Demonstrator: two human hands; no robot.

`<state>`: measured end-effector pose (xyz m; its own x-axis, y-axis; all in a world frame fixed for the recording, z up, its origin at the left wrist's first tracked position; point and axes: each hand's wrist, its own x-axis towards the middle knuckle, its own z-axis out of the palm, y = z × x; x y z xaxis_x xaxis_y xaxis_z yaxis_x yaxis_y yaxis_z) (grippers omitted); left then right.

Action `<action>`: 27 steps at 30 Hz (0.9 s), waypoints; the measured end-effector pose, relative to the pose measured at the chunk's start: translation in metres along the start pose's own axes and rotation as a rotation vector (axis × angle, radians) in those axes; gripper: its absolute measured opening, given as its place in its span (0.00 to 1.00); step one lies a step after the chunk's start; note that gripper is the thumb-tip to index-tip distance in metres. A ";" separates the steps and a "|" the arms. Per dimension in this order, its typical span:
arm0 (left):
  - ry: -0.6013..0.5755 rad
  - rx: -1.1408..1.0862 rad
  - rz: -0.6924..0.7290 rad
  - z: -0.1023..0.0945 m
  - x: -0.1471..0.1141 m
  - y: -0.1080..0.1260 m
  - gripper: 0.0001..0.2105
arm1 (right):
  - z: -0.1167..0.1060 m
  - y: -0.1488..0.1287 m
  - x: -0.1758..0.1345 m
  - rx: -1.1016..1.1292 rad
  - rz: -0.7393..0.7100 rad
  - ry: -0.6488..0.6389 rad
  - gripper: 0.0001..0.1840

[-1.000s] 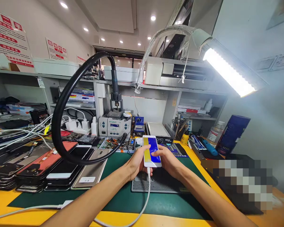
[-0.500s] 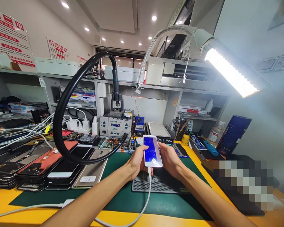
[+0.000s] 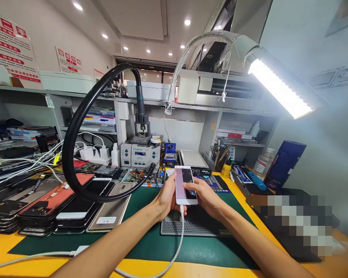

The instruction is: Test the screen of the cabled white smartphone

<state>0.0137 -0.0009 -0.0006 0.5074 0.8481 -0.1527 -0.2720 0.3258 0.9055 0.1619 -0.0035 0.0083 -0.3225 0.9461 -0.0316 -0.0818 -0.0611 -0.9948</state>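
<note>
Over flat green mat [image 3: 153, 247], white rectangular smartphone [image 3: 186, 195], screen [image 3: 179, 180] half pale pink, half dark, left hand [image 3: 166, 196] grasping it, right hand [image 3: 207, 194], hold unclear

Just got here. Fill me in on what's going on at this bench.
A person holds a white phone above a green mat. The left hand grips its left side, and the right hand is at its right, thumb over the screen. The screen shows a pale band beside a dark one. A white cable is plugged into the bottom end.
</note>
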 end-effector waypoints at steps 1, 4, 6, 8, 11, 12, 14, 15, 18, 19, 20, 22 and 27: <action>0.003 0.002 -0.005 0.000 0.000 0.000 0.30 | 0.000 -0.001 0.000 0.022 0.007 -0.001 0.14; 0.024 0.013 -0.024 0.001 0.001 0.000 0.30 | 0.000 -0.002 0.002 0.104 0.040 0.019 0.10; 0.057 0.038 -0.039 0.001 0.003 -0.001 0.28 | -0.001 -0.002 0.004 0.155 0.086 0.037 0.08; 0.104 0.073 -0.041 0.002 0.005 -0.003 0.22 | -0.002 -0.001 0.006 0.188 0.129 0.036 0.11; 0.145 0.133 0.010 0.003 0.004 -0.004 0.11 | -0.003 0.000 0.008 0.189 0.151 0.016 0.16; 0.143 0.152 0.033 0.004 0.003 -0.005 0.11 | -0.003 0.000 0.007 0.175 0.140 0.024 0.15; 0.124 0.182 0.070 0.004 0.001 -0.005 0.16 | -0.001 0.001 0.007 0.125 0.091 0.058 0.12; 0.111 0.187 0.081 0.003 -0.001 -0.005 0.18 | -0.001 0.002 0.006 0.093 0.058 0.077 0.12; 0.085 0.170 0.078 0.002 -0.003 -0.005 0.18 | 0.000 0.003 0.006 0.044 0.002 0.114 0.10; 0.085 0.159 0.070 0.001 -0.002 -0.004 0.17 | 0.000 0.003 0.006 0.059 0.008 0.123 0.08; 0.089 0.145 0.062 0.001 -0.002 -0.004 0.16 | -0.001 0.003 0.006 0.083 0.022 0.133 0.07; 0.094 0.118 0.039 0.002 -0.001 -0.003 0.14 | -0.001 0.002 0.007 0.137 0.057 0.145 0.07; 0.134 0.119 -0.012 0.005 0.001 -0.002 0.22 | -0.001 -0.001 0.007 0.178 0.133 0.094 0.17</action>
<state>0.0193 -0.0028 -0.0003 0.3943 0.8952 -0.2076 -0.1638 0.2908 0.9427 0.1604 0.0038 0.0093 -0.2526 0.9510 -0.1784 -0.2126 -0.2344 -0.9486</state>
